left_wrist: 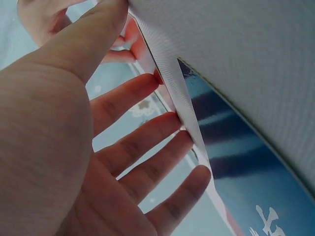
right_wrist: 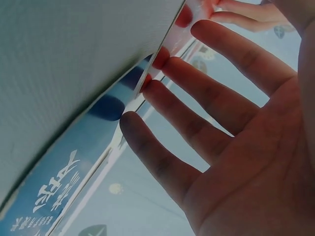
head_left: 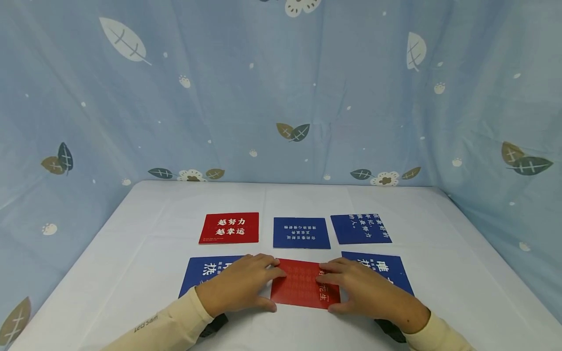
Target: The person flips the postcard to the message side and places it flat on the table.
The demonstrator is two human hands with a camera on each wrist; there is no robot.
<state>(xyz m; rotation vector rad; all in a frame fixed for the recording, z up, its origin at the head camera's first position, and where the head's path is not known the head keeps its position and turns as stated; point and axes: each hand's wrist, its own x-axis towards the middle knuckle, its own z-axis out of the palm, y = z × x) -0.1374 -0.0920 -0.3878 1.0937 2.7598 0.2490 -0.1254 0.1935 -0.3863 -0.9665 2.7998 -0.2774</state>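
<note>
A red card point(head_left: 300, 282) with pale lettering lies flat on the white table, between my two hands in the head view. My left hand point(head_left: 241, 283) touches its left edge with spread, nearly straight fingers. At its right edge, fingertips of my right hand point(head_left: 364, 288) rest on the card. Under the left hand lies a blue card point(head_left: 193, 275), partly covered. Another blue card point(head_left: 397, 274) is partly hidden by the right hand. Both wrist views show the fingers extended, with the left fingertips point(left_wrist: 170, 120) and right fingertips point(right_wrist: 155, 88) at the card edges.
Behind the hands, a red card with white characters point(head_left: 232, 222), a blue card point(head_left: 301, 233) and another blue card point(head_left: 361, 229) form a row on the white-covered table point(head_left: 153, 209). A light blue patterned curtain point(head_left: 246, 97) hangs behind and on both sides.
</note>
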